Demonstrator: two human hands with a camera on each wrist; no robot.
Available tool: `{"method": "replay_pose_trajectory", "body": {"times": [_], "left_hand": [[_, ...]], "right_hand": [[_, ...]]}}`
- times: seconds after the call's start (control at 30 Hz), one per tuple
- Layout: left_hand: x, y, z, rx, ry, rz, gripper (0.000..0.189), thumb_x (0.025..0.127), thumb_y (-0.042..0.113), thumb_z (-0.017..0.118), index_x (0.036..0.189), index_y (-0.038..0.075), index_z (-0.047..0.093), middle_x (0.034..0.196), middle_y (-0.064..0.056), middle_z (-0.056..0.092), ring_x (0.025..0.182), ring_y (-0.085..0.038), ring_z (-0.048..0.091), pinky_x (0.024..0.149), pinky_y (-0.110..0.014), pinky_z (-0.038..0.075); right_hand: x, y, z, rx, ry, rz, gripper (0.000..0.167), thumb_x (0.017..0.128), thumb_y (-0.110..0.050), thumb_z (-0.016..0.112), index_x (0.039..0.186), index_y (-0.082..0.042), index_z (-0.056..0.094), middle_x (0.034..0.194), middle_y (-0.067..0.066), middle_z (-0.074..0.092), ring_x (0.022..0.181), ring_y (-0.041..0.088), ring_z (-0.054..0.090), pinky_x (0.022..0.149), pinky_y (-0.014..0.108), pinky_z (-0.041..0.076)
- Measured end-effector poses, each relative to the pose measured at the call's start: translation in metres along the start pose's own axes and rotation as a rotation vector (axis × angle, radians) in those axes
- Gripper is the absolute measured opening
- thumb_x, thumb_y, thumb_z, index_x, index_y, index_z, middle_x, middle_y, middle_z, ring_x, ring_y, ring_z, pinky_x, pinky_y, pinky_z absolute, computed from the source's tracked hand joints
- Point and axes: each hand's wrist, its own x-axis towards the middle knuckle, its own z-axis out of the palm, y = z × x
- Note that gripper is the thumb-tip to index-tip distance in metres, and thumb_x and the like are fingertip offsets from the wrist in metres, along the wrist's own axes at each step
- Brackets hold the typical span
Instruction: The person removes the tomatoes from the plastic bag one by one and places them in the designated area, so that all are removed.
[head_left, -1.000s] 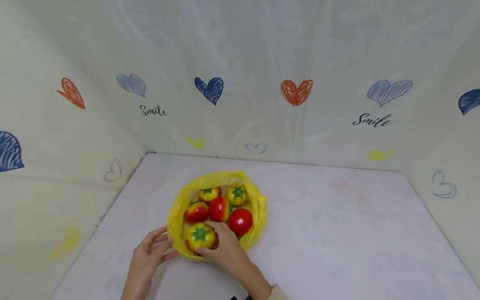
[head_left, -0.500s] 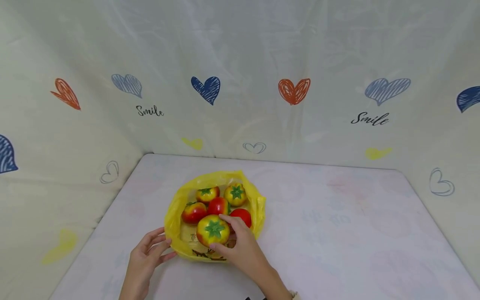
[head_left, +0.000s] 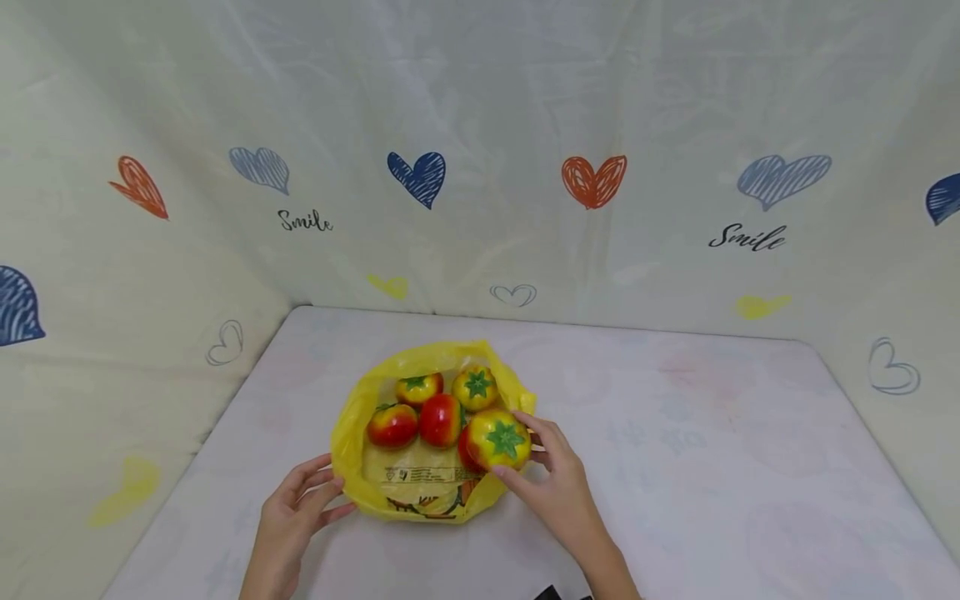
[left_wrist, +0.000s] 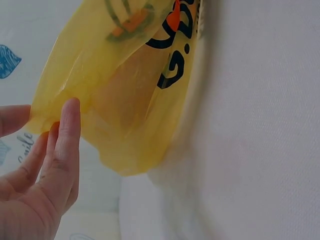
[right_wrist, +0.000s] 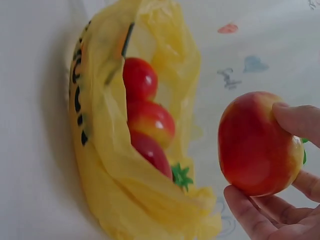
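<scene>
On the table stands an opened yellow plastic bag (head_left: 348,454) with its rim spread wide and several glossy red-and-yellow tomatoes (head_left: 441,420) inside. My left hand (head_left: 296,508) holds the bag's left rim; the left wrist view has the yellow film (left_wrist: 90,85) drawn to a corner at its fingertips. Thumb and fingers of my right hand (head_left: 551,471) grip a larger tomato (head_left: 501,440) with a green star-shaped calyx, above the bag's right side. In the head view it partly covers a red tomato (head_left: 467,450). The right wrist view has the held tomato (right_wrist: 260,145) apart from the bag (right_wrist: 105,150).
A pale table surface (head_left: 675,467) stretches to the right of the bag. Behind and beside it hangs a whitish curtain (head_left: 510,100) printed with hearts and "Smile". A small black object (head_left: 549,593) shows at the bottom edge by the right wrist.
My right hand has lifted the tomato from the bag's near left part and carried it right, uncovering the printed inside of the bag. The left hand has stayed at the rim.
</scene>
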Motion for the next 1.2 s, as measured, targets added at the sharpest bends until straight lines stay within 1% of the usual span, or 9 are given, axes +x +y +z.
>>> {"method": "replay_pose_trajectory", "body": {"times": [0.17,0.3,0.47,0.6,0.77,0.93,1.03,1.2], "left_hand": [[-0.001,0.000,0.001,-0.005,-0.008,0.006,0.071,0.074,0.051,0.072,0.134,0.025,0.044,0.127,-0.006,0.048,0.098,-0.017,0.063,0.078,-0.033,0.058],[0.000,-0.001,-0.001,-0.003,-0.005,0.011,0.071,0.074,0.052,0.071,0.134,0.025,0.044,0.127,-0.006,0.048,0.098,-0.016,0.063,0.077,-0.033,0.058],[0.000,-0.001,-0.001,-0.004,0.005,0.006,0.071,0.074,0.052,0.071,0.134,0.025,0.044,0.127,-0.006,0.048,0.097,-0.016,0.063,0.077,-0.033,0.058],[0.000,0.001,0.000,-0.006,-0.002,0.003,0.070,0.074,0.051,0.071,0.134,0.025,0.044,0.127,-0.006,0.048,0.098,-0.017,0.063,0.077,-0.033,0.058],[0.000,0.002,0.000,0.008,-0.002,0.000,0.071,0.075,0.052,0.071,0.134,0.025,0.044,0.128,-0.006,0.047,0.098,-0.017,0.063,0.077,-0.033,0.058],[0.000,0.002,0.000,-0.008,-0.001,0.007,0.068,0.076,0.049,0.071,0.133,0.024,0.045,0.126,-0.007,0.048,0.097,-0.016,0.063,0.077,-0.034,0.058],[0.001,0.001,0.000,-0.018,0.000,0.010,0.066,0.076,0.047,0.072,0.133,0.024,0.046,0.125,-0.007,0.049,0.096,-0.016,0.064,0.077,-0.034,0.058],[0.002,0.001,-0.001,-0.017,0.001,0.002,0.066,0.076,0.046,0.072,0.133,0.024,0.046,0.125,-0.007,0.049,0.096,-0.016,0.064,0.077,-0.034,0.058]], "right_hand": [[0.000,0.012,-0.013,-0.043,0.074,0.023,0.063,0.074,-0.021,0.079,0.129,-0.020,0.051,0.122,-0.002,0.053,0.102,0.012,0.051,0.086,0.020,0.053],[0.000,0.018,-0.021,-0.076,0.112,0.044,0.063,0.074,-0.022,0.079,0.130,-0.020,0.050,0.122,-0.004,0.053,0.101,0.010,0.049,0.086,0.018,0.052],[0.001,0.027,-0.032,-0.123,0.144,0.048,0.063,0.075,-0.024,0.078,0.131,-0.018,0.049,0.123,0.001,0.052,0.102,0.013,0.050,0.086,0.021,0.052],[0.003,0.036,-0.040,-0.168,0.178,0.057,0.063,0.076,-0.024,0.077,0.132,-0.015,0.049,0.123,0.005,0.052,0.102,0.016,0.051,0.087,0.025,0.053],[0.008,0.050,-0.046,-0.203,0.219,0.078,0.063,0.077,-0.022,0.077,0.132,-0.013,0.048,0.123,0.008,0.051,0.103,0.017,0.050,0.086,0.025,0.053],[0.011,0.065,-0.055,-0.208,0.245,0.105,0.064,0.078,-0.022,0.076,0.134,-0.010,0.046,0.124,0.011,0.048,0.105,0.019,0.048,0.084,0.014,0.049],[0.012,0.073,-0.062,-0.207,0.257,0.147,0.065,0.079,-0.022,0.075,0.135,-0.010,0.044,0.127,0.013,0.046,0.106,0.019,0.046,0.083,0.004,0.043],[0.011,0.084,-0.072,-0.202,0.272,0.219,0.064,0.081,-0.023,0.072,0.137,-0.009,0.042,0.130,0.014,0.043,0.108,0.021,0.044,0.079,-0.004,0.035]]}}
